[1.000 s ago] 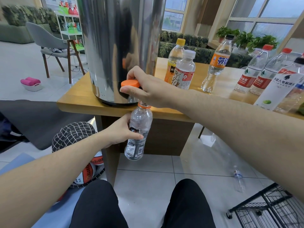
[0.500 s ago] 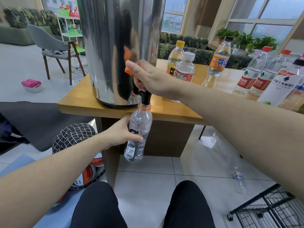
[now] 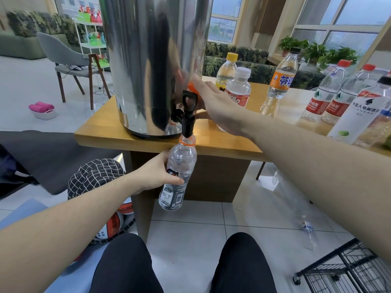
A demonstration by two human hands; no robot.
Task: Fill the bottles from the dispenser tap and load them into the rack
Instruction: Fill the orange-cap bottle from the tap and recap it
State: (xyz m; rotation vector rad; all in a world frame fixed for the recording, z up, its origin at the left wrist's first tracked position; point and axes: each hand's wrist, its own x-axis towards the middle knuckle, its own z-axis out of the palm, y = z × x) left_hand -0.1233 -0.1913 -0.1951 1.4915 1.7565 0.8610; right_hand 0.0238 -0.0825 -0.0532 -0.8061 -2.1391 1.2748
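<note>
- The left hand (image 3: 157, 175) grasps a clear bottle (image 3: 178, 176) around its middle, fingers and thumb curled over the dark label.
- The bottle is held upright in the air in front of the table's near edge, its open orange-ringed neck directly under the black tap (image 3: 187, 117), the spout reaching the mouth.
- The tap juts from the base of a steel dispenser (image 3: 148, 60) that stands at the near left corner of the wooden table (image 3: 222, 142), its spout overhanging the near edge.
- The right hand (image 3: 215, 104) is just right of the tap's upright lever, fingers stretched toward the dispenser wall; an orange cap (image 3: 191, 86) shows at its fingertips, but whether the fingers pinch it cannot be told.
- Along the far and right side of the table stand more bottles: a yellow-capped one (image 3: 227, 70), a white-capped one (image 3: 239, 87) just in front of it, an orange-labelled one (image 3: 279, 81), two red-capped ones (image 3: 330, 92), and a white-labelled one (image 3: 359, 115) at the right edge.
- A black wire rack (image 3: 349, 271) stands on the tiled floor at lower right, well apart from the table.
- Another clear bottle (image 3: 309, 231) lies on the floor between table and rack.
</note>
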